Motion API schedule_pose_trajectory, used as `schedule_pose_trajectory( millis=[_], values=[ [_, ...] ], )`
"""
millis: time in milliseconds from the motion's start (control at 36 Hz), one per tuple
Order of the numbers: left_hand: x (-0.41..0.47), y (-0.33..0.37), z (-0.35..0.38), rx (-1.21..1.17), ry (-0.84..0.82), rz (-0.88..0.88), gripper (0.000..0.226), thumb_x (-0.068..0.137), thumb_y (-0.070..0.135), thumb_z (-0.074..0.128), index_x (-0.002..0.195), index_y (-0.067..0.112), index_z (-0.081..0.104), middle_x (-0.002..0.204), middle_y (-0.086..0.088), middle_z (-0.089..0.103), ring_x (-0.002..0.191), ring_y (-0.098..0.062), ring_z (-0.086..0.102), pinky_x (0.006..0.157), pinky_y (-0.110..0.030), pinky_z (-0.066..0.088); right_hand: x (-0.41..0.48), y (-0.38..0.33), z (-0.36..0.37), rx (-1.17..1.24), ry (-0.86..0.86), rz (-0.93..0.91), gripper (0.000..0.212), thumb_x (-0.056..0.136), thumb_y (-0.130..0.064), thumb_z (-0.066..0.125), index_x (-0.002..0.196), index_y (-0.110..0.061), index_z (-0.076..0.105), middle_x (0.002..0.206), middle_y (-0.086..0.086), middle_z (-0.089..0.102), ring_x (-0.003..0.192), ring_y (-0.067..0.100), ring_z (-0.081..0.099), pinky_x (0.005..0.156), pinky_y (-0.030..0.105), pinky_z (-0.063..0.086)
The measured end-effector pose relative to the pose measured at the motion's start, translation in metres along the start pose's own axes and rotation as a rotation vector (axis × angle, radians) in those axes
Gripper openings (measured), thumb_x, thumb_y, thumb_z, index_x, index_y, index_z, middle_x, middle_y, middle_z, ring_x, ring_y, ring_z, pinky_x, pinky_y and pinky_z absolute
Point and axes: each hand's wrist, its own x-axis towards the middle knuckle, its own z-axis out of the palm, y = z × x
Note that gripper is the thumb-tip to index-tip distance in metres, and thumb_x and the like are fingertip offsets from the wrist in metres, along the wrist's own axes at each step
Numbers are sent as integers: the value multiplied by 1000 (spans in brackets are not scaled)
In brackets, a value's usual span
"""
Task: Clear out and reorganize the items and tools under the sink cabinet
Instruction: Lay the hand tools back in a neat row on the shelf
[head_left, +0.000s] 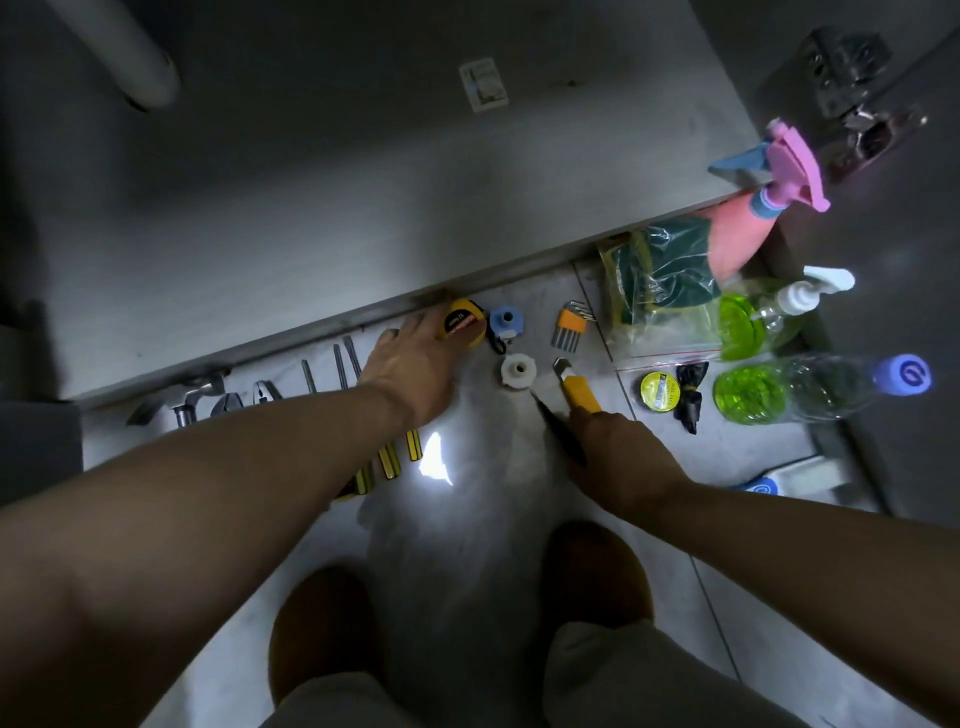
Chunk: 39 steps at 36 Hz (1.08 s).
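Tools lie in a row on the grey floor before the empty cabinet floor (363, 197). My left hand (410, 364) reaches over yellow-handled screwdrivers (387, 460), and its fingers touch a yellow tape measure (464, 323) by the cabinet edge. My right hand (618, 447) grips the yellow utility knife (579, 387), whose blade end points away from me, together with a thin black tool (556, 423). A white plastic nut (518, 370), a blue fitting (506, 322) and a hex key set (570, 328) lie between the two hands.
Pliers (244, 400) and a metal fitting (182, 402) lie at the left. At the right stand a pink spray bottle (748, 228), bagged sponges (660, 280), green soap bottles (763, 317), a yellow tape roll (657, 391) and a black bag (691, 395). My slippered feet (457, 597) are below.
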Motion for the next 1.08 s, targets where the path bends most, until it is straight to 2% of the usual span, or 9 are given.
schedule_pose_trajectory(
  millis=[139,306,389,500,639,778,889,1000,1083],
  values=[
    [-9,-3,-2,15,69,-53,65,87,11,58,144,31,37,132,-16,43,106,-40,55,85,-38,47,5,-3,4,-100,-27,53,38,99,-24,52,134,-11,41,103,10,68,86,29,69,71,38,58],
    [-17,-4,-4,-33,65,-71,69,88,2,56,149,21,32,141,-15,41,117,-38,54,86,-43,53,9,-3,5,-76,10,48,65,97,-18,54,150,-11,17,100,12,68,83,30,69,60,33,46],
    [-17,-2,-5,-19,58,-95,67,90,14,60,150,19,31,135,-13,48,118,-35,52,86,-40,47,9,-4,5,-71,-13,41,62,95,-18,55,147,-11,23,101,13,68,84,32,69,64,38,53],
    [-16,-2,-5,-47,70,-141,67,90,25,65,148,17,33,133,-14,51,119,-35,52,89,-41,46,5,-10,4,6,-89,-50,43,91,-22,62,127,-14,41,103,13,67,89,34,69,68,38,55],
    [-10,-8,-7,-151,94,-216,59,92,20,64,146,19,39,137,-16,51,119,-38,56,91,-45,53,12,-28,16,-33,-202,-162,54,91,-30,59,136,-15,34,110,12,66,96,30,67,78,41,56],
    [-11,-18,-12,-165,128,-219,57,91,5,58,143,19,42,136,-16,54,116,-40,59,89,-47,55,35,-56,21,5,-176,-185,63,93,-26,60,147,-11,30,121,15,62,103,30,65,79,36,52],
    [-14,-22,-11,-169,132,-173,70,89,-1,56,150,27,36,140,-15,52,116,-40,60,89,-47,56,48,-75,24,91,-128,-185,51,91,-22,64,135,-9,42,115,12,64,99,28,67,82,37,58],
    [-14,-25,-8,-151,117,-160,68,93,2,54,154,26,35,147,-15,46,125,-40,55,99,-47,52,51,-81,24,116,-127,-192,39,90,-25,67,121,-11,48,104,9,67,91,26,69,77,37,59],
    [-18,-25,-6,-130,125,-166,66,95,5,55,154,26,36,149,-14,45,127,-39,54,102,-45,50,49,-73,17,89,29,-211,31,91,-30,62,114,-15,48,103,7,64,85,26,68,68,39,57]
  ],
)
